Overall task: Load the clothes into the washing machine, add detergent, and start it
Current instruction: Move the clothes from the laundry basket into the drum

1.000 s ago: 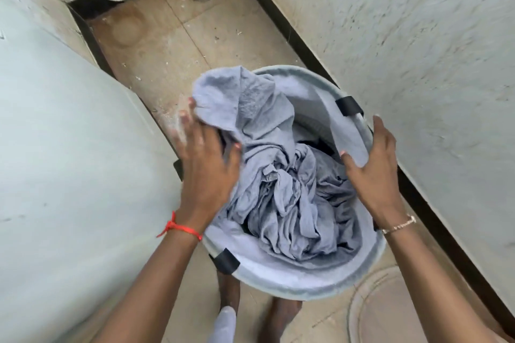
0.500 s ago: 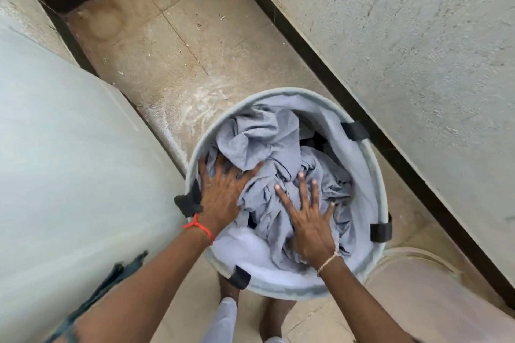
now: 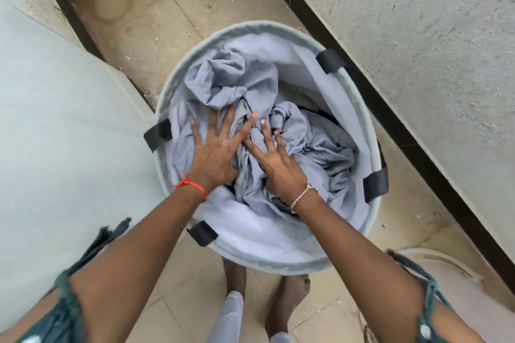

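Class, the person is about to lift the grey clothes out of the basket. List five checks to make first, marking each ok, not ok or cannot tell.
1. Both hands on the grey clothes: ok; left hand and right hand lie flat on them.
2. Grip closed on cloth: not ok; fingers are straight.
3. Basket upright on the floor: ok.
4. Washing machine open: cannot tell; only a pale panel shows at left.
5. Detergent within reach: cannot tell; none in view.
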Action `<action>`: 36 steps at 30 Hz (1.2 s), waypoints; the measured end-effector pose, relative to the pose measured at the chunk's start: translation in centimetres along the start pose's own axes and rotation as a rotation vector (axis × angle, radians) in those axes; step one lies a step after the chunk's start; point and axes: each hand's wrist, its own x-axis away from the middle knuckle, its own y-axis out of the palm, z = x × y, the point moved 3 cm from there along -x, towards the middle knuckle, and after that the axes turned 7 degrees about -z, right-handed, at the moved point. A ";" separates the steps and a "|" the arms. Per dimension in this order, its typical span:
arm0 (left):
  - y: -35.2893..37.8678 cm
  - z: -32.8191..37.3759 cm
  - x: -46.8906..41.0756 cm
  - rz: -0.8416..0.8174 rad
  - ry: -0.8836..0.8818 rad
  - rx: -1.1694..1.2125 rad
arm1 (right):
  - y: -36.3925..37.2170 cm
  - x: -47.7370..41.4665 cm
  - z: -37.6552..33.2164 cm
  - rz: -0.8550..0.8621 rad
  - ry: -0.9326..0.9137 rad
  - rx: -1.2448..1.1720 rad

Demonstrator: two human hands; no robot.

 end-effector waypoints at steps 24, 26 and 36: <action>3.1 1.3 -1.6 0.341 0.146 -0.138 | 6.1 7.3 -0.1 0.340 0.442 0.148; 3.6 1.6 -1.6 0.385 0.234 -0.089 | 6.0 6.2 0.4 0.301 0.485 0.170; 2.4 2.3 -0.3 0.203 0.167 -0.058 | 2.9 6.5 -0.4 0.308 0.425 0.168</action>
